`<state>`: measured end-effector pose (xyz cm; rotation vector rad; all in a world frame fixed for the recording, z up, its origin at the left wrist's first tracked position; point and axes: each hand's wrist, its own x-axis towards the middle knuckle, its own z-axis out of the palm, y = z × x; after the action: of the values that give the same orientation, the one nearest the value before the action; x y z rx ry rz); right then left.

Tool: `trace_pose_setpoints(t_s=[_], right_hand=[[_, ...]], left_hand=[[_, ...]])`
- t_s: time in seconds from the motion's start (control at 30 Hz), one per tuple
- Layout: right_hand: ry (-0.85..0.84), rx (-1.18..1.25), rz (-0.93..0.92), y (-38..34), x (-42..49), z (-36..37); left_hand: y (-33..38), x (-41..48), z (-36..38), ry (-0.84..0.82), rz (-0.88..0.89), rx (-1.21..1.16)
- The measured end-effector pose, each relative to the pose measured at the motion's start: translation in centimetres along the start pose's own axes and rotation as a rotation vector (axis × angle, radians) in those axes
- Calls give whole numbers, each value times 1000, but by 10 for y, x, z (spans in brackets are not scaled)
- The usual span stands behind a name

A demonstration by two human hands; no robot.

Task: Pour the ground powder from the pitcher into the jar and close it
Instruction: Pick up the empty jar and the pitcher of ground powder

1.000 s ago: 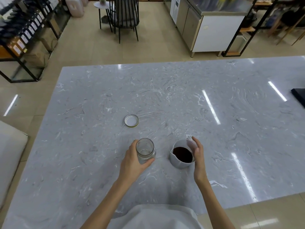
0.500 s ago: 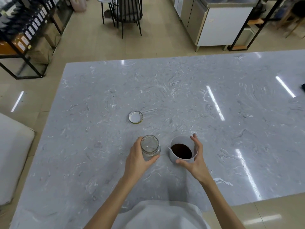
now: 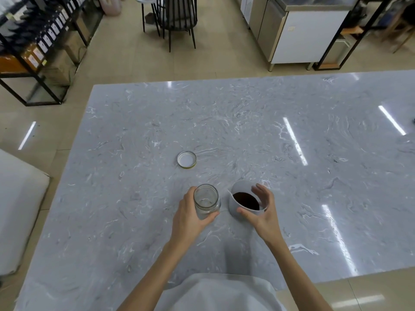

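My left hand [image 3: 190,217] wraps the empty glass jar [image 3: 206,200], thumb at its near side, fingers closed around it, as it stands upright on the grey marble table [image 3: 292,187]. Just beside it, my right hand [image 3: 263,213] cups the white pitcher [image 3: 239,211], fingers [image 3: 260,191] curved over the far rim and thumb against the near wall, gripping it. Dark ground powder [image 3: 246,200] fills the pitcher. The lid [image 3: 186,159] lies farther away, apart from both. Both forearms reach forward from my body.

grey marble table [image 3: 247,122] carries a lid [image 3: 186,159], glass jar [image 3: 206,201] and white pitcher [image 3: 241,204].
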<state>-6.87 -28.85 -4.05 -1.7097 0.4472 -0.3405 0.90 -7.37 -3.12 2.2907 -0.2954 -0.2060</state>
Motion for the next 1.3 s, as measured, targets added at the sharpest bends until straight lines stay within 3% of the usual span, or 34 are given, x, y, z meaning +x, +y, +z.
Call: trace_pose_setpoints(t_s=[0.1, 0.37, 0.73, 1.3], right_hand=[[100, 16, -57, -19, 2, -18], [16, -140, -103, -46, 0, -37], [80, -75, -41, -21, -14, -30], [22, -12, 35, 12, -11, -16]], left_hand=[[1, 1, 0, -13, -12, 5], [-3, 11, -1, -65, -27, 38], [-8, 25, -6, -154, 3, -7], [-18, 30, -5, -182, 88, -46]])
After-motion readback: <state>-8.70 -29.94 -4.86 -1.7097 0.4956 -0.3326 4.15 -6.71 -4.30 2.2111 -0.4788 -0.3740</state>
